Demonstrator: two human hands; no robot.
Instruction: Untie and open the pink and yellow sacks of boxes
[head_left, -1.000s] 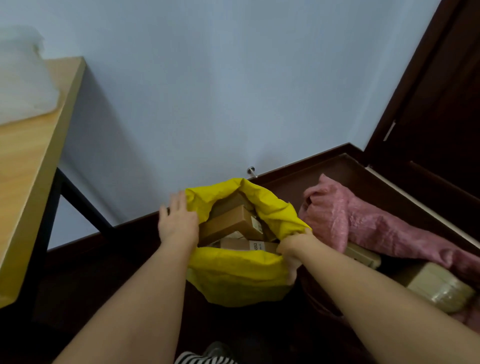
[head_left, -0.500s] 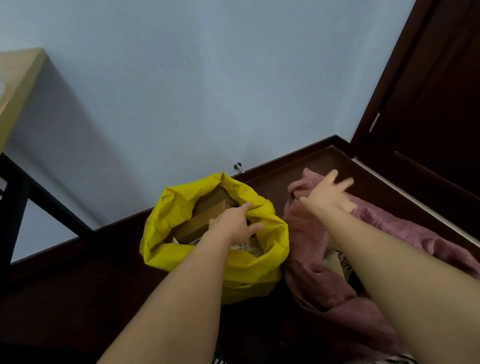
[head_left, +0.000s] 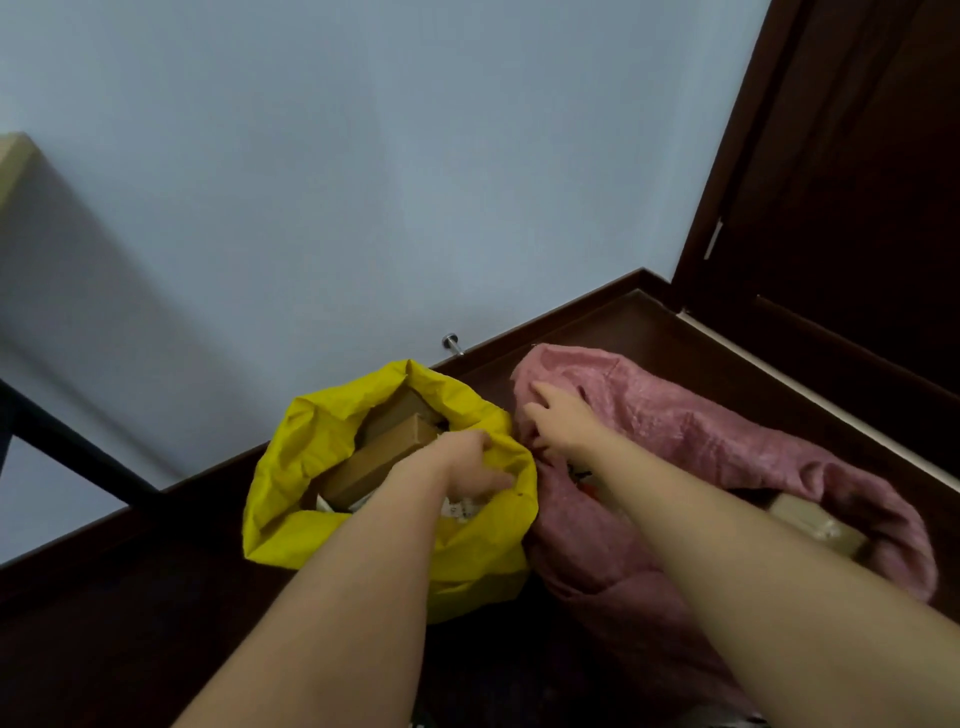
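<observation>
left hand (head_left: 467, 467) – fingers grip yellow sack (head_left: 322, 441) rim | right hand (head_left: 561, 421) – fingers spread on pink sack (head_left: 701, 431)

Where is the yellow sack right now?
The yellow sack stands open on the floor at centre, against the wall, touching the pink sack on its right.

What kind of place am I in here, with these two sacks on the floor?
Probably an indoor room corner, perhaps a home or small office used for parcels. A pale painted wall meets a dark baseboard and dark wooden door, and the yellow sack and pink sack hold cardboard boxes.
</observation>
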